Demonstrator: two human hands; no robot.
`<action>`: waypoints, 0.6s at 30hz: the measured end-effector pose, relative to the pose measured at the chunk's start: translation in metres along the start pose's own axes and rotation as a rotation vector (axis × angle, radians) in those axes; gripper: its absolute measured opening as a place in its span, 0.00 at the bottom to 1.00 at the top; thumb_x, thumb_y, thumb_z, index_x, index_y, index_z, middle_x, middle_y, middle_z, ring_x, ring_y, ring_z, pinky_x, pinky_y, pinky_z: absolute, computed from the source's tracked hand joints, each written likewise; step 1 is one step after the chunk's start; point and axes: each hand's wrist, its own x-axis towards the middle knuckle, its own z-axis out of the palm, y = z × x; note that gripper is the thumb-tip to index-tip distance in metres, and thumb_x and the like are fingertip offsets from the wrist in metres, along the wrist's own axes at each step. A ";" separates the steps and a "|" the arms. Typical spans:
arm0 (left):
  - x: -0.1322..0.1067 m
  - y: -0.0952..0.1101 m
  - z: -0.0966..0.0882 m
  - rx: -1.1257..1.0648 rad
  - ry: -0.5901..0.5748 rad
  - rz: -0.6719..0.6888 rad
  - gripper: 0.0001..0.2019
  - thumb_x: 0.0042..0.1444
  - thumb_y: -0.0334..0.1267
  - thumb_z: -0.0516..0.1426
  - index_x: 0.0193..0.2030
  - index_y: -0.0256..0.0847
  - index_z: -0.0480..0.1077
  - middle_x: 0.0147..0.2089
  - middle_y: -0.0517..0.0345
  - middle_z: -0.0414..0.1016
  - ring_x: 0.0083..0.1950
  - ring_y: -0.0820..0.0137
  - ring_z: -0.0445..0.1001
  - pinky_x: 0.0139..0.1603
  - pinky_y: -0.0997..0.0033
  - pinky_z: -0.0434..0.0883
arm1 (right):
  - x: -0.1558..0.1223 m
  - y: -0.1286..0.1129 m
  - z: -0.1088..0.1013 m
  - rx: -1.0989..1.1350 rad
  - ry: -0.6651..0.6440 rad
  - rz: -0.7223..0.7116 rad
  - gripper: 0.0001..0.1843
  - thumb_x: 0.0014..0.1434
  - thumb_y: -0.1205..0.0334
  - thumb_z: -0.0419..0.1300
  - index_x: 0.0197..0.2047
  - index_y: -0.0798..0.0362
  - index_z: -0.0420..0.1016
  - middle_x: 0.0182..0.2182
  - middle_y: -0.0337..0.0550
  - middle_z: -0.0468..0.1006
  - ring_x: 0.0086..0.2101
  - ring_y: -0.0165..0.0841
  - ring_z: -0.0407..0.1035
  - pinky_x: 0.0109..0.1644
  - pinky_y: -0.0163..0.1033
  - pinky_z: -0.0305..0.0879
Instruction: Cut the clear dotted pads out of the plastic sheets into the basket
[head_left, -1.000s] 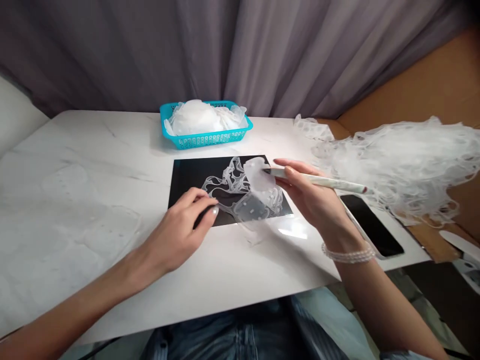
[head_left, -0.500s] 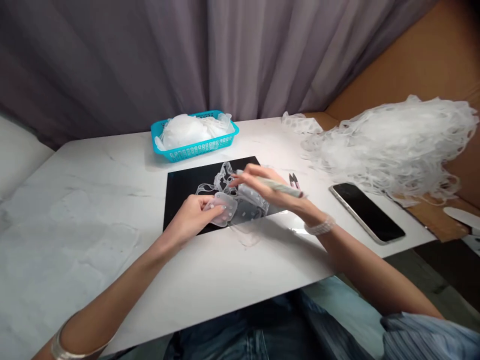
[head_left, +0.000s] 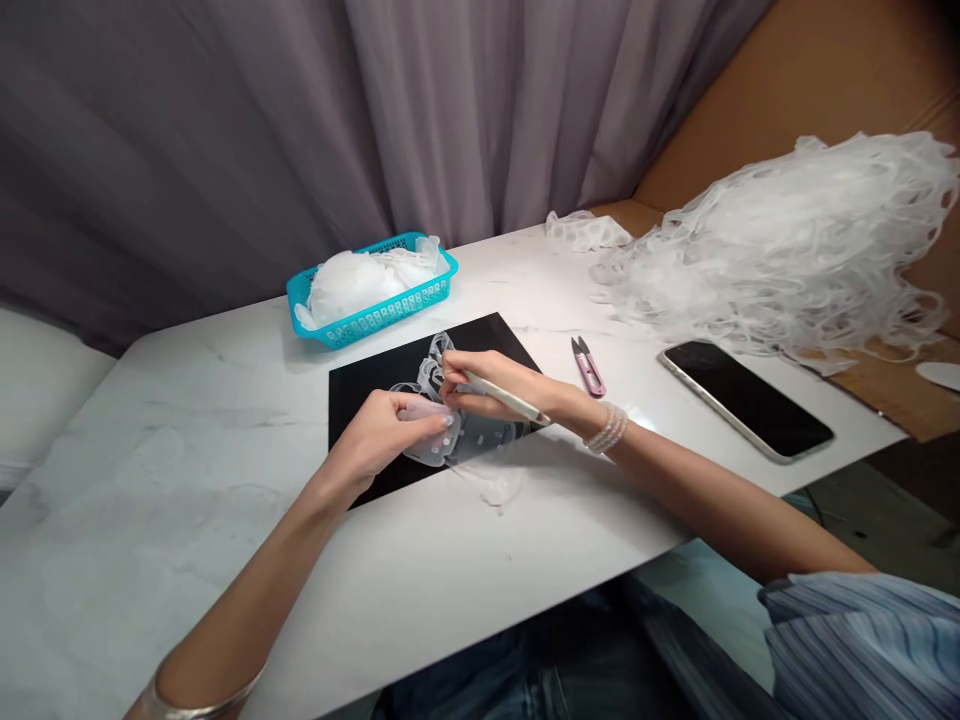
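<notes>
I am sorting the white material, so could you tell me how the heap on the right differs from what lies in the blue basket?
The loose heap sprawls unboxed over the table's right end; the basket's contents sit packed inside the blue basket. The heap is far larger and stringy, of tangled loops; the basket's pieces look rounded and smooth. Both are translucent white.

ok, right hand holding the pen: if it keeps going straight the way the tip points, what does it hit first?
The right hand points its white pen left, so it would likely first meet the translucent dotted plastic piece held by the left hand. Depth is unclear; the tip may already touch it.
</notes>
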 end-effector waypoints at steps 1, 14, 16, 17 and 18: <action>0.002 0.000 0.003 0.012 0.016 0.005 0.11 0.52 0.43 0.65 0.27 0.36 0.78 0.28 0.54 0.78 0.30 0.67 0.76 0.31 0.72 0.71 | -0.001 -0.001 0.001 -0.047 0.013 -0.004 0.14 0.59 0.70 0.54 0.32 0.48 0.49 0.29 0.33 0.68 0.29 0.28 0.55 0.35 0.35 0.55; 0.003 -0.029 0.006 -0.110 0.196 0.201 0.13 0.52 0.45 0.68 0.37 0.37 0.82 0.34 0.53 0.82 0.35 0.67 0.78 0.36 0.72 0.74 | 0.000 0.019 0.016 -0.056 0.142 -0.069 0.14 0.57 0.72 0.50 0.31 0.48 0.45 0.25 0.31 0.54 0.27 0.28 0.46 0.32 0.35 0.47; 0.004 -0.030 0.005 -0.136 0.183 0.168 0.14 0.52 0.46 0.68 0.38 0.37 0.82 0.32 0.55 0.81 0.33 0.69 0.76 0.34 0.74 0.73 | -0.002 0.017 0.013 0.018 0.154 -0.045 0.14 0.58 0.70 0.51 0.31 0.48 0.46 0.25 0.31 0.57 0.27 0.28 0.49 0.32 0.35 0.50; 0.005 -0.030 0.005 -0.138 0.176 0.154 0.14 0.52 0.46 0.68 0.39 0.37 0.82 0.32 0.56 0.80 0.32 0.70 0.76 0.33 0.75 0.73 | -0.003 0.016 0.011 0.056 0.151 -0.043 0.14 0.59 0.69 0.52 0.31 0.48 0.47 0.26 0.32 0.60 0.28 0.28 0.51 0.33 0.35 0.51; 0.005 -0.030 0.004 -0.135 0.172 0.141 0.14 0.51 0.46 0.68 0.39 0.38 0.81 0.31 0.56 0.80 0.32 0.71 0.75 0.32 0.76 0.72 | -0.005 0.015 0.010 0.088 0.142 -0.043 0.14 0.59 0.67 0.53 0.31 0.48 0.47 0.27 0.33 0.62 0.29 0.28 0.54 0.34 0.35 0.53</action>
